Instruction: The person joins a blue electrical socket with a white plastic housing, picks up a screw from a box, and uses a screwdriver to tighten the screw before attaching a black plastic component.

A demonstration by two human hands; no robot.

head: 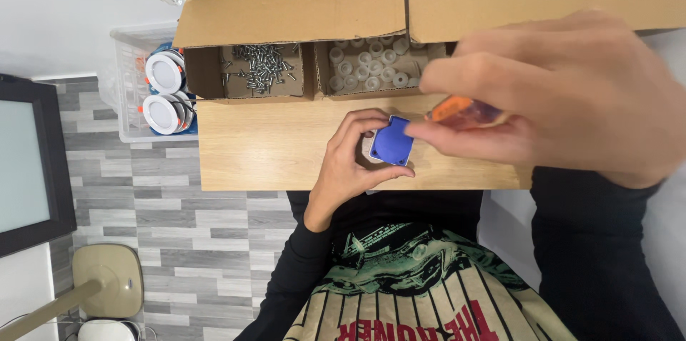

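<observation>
Left hand curled around a small blue square part over the wooden table, right hand pinching what looks like an orange-handled tool, tip hidden, blurred, screws in the cardboard box behind.

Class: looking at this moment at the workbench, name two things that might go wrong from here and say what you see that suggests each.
1. The blue square part is gripped only by the left hand in the air above the wooden board; it may slip.
2. The right hand with the orange-handled tool partly blocks the view, so the tool might miss.
</observation>
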